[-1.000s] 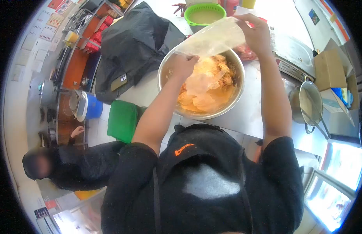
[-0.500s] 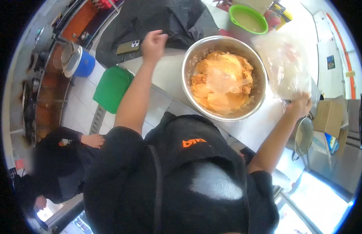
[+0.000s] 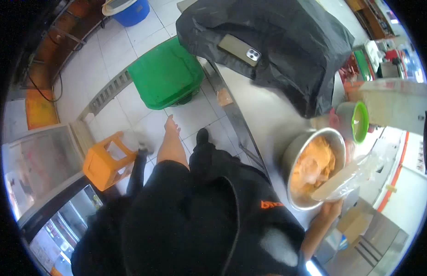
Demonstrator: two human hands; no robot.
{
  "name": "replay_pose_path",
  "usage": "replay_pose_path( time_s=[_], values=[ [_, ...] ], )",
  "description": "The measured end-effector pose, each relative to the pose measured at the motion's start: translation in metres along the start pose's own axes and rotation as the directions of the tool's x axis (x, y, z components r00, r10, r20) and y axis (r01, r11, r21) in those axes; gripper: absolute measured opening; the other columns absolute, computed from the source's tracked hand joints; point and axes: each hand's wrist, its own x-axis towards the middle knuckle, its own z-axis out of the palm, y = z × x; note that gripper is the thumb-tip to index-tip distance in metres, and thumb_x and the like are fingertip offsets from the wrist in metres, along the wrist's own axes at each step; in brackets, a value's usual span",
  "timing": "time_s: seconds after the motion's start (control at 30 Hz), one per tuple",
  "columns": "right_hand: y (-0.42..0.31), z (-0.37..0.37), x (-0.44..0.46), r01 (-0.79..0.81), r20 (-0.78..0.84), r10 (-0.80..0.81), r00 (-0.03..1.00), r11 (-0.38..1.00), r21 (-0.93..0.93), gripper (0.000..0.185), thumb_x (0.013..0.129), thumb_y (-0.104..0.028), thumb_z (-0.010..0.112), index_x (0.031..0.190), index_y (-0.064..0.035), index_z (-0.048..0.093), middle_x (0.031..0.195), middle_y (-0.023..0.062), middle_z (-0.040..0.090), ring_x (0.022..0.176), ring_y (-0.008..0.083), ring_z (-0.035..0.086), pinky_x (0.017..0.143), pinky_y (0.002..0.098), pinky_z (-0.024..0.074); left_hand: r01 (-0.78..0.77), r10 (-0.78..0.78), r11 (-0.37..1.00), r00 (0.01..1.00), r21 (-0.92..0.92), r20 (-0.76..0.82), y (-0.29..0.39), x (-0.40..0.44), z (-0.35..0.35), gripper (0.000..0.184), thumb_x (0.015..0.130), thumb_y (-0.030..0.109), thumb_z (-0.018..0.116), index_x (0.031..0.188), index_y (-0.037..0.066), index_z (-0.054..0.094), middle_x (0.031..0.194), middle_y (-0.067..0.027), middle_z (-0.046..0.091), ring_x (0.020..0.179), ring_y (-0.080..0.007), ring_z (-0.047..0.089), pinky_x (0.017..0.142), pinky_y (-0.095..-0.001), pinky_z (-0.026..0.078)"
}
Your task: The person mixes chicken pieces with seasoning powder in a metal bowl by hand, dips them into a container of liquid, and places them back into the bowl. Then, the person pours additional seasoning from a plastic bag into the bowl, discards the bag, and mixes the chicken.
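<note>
My right hand grips a clear plastic bag at its lower end, beside the rim of a large metal bowl. The bag partly overlaps the bowl's right side. Inside the bowl lies an orange, paste-coated mass; its kind is unclear. My left hand hangs low over the floor, just below the green bin. It holds nothing, and its fingers are loosely apart.
A black plastic sheet covers part of the metal table, with a phone on it. Behind the bowl stands a green-rimmed container. An orange stool and a blue bucket stand on the tiled floor.
My view has turned left, so the bowl now appears farther right. My left hand has gone from beside the phone down toward the green bin. My right hand still holds the bag, now closer to the bowl.
</note>
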Motion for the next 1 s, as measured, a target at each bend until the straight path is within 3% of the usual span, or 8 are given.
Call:
replay_pose_path(
  time_s=[0.2, 0.33, 0.53, 0.7, 0.77, 0.9, 0.93, 1.0],
  values=[
    [0.072, 0.208, -0.051, 0.058, 0.406, 0.059, 0.912, 0.961, -0.271, 0.039, 0.104, -0.021, 0.046, 0.138, -0.0016, 0.047, 0.132, 0.0148, 0.057, 0.121, 0.0276, 0.056, 0.107, 0.043, 0.0434, -0.01, 0.065, 0.899, 0.992, -0.439, 0.11, 0.045, 0.053, 0.024, 0.086, 0.088, 0.053, 0.06, 0.157, 0.016, 0.023, 0.165, -0.0094, 0.013, 0.152, -0.0311, 0.01, 0.117, -0.0584, 0.014],
    [0.167, 0.263, -0.068, -0.027, 0.342, 0.242, 0.908, 0.848, -0.529, 0.019, 0.101, -0.018, 0.054, 0.115, -0.005, 0.057, 0.11, 0.0097, 0.063, 0.1, 0.0209, 0.062, 0.089, 0.0342, 0.0529, 0.023, 0.076, 0.879, 0.979, -0.477, 0.189, 0.066, 0.074, 0.023, 0.085, 0.088, 0.065, 0.048, 0.156, 0.02, 0.025, 0.164, -0.0085, 0.017, 0.152, -0.0271, 0.011, 0.118, -0.0554, 0.01],
    [0.286, 0.274, -0.089, -0.239, 0.217, 0.538, 0.815, 0.651, -0.72, 0.019, 0.1, -0.012, 0.053, 0.115, -0.0005, 0.051, 0.106, 0.0115, 0.06, 0.093, 0.0214, 0.062, 0.085, 0.037, 0.0538, 0.059, 0.064, 0.793, 0.982, -0.607, 0.179, 0.09, 0.032, -0.018, 0.078, 0.09, 0.065, 0.047, 0.146, 0.012, 0.038, 0.146, -0.0083, 0.045, 0.135, -0.0266, 0.04, 0.102, -0.0468, 0.031],
    [0.386, 0.27, -0.074, -0.228, 0.18, 0.559, 0.81, 0.581, -0.781, 0.021, 0.099, -0.015, 0.053, 0.114, 0.0008, 0.051, 0.096, 0.0112, 0.059, 0.075, 0.0216, 0.063, 0.058, 0.0345, 0.0547, -0.119, 0.504, 0.747, 0.742, -0.654, 0.441, 0.181, -0.053, -0.05, 0.077, 0.096, 0.058, 0.045, 0.142, -0.002, 0.037, 0.14, -0.0127, 0.048, 0.125, -0.0319, 0.05, 0.097, -0.0413, 0.039],
    [0.437, 0.291, -0.062, -0.239, 0.202, 0.582, 0.788, 0.59, -0.771, 0.028, 0.1, -0.018, 0.052, 0.12, 0.001, 0.048, 0.097, 0.0121, 0.058, 0.074, 0.0227, 0.063, 0.055, 0.0364, 0.0536, -0.137, 0.526, 0.749, 0.718, -0.648, 0.456, 0.222, -0.07, -0.047, 0.075, 0.097, 0.056, 0.045, 0.144, -0.002, 0.035, 0.141, -0.0153, 0.046, 0.127, -0.0334, 0.048, 0.099, -0.0435, 0.038],
    [0.503, 0.381, -0.069, -0.354, 0.161, 0.652, 0.741, 0.583, -0.732, 0.042, 0.098, -0.023, 0.054, 0.135, -0.0057, 0.043, 0.107, 0.0145, 0.058, 0.089, 0.0279, 0.064, 0.066, 0.0456, 0.0552, -0.179, 0.525, 0.734, 0.761, -0.655, 0.381, 0.263, -0.092, -0.034, 0.073, 0.098, 0.049, 0.047, 0.148, -0.001, 0.028, 0.145, -0.0215, 0.041, 0.134, -0.0364, 0.042, 0.108, -0.0477, 0.031],
    [0.507, 0.402, -0.071, -0.439, 0.018, 0.677, 0.736, 0.498, -0.748, 0.045, 0.098, -0.025, 0.055, 0.138, -0.0086, 0.041, 0.114, 0.0148, 0.056, 0.096, 0.0293, 0.061, 0.073, 0.0497, 0.0547, -0.186, 0.53, 0.736, 0.757, -0.651, 0.382, 0.259, -0.089, -0.036, 0.073, 0.098, 0.049, 0.047, 0.148, -0.001, 0.028, 0.145, -0.0215, 0.041, 0.134, -0.0364, 0.042, 0.108, -0.0477, 0.031],
    [0.512, 0.409, -0.072, -0.533, -0.119, 0.69, 0.714, 0.426, -0.731, 0.048, 0.098, -0.027, 0.055, 0.141, -0.0115, 0.039, 0.12, 0.0151, 0.055, 0.103, 0.0307, 0.059, 0.079, 0.0538, 0.0543, -0.404, 0.462, 0.851, 0.88, -0.336, 0.109, 0.246, -0.095, -0.042, 0.069, 0.098, 0.04, 0.052, 0.148, -0.001, 0.027, 0.147, -0.0218, 0.039, 0.135, -0.0352, 0.041, 0.111, -0.0493, 0.029]
  ],
)
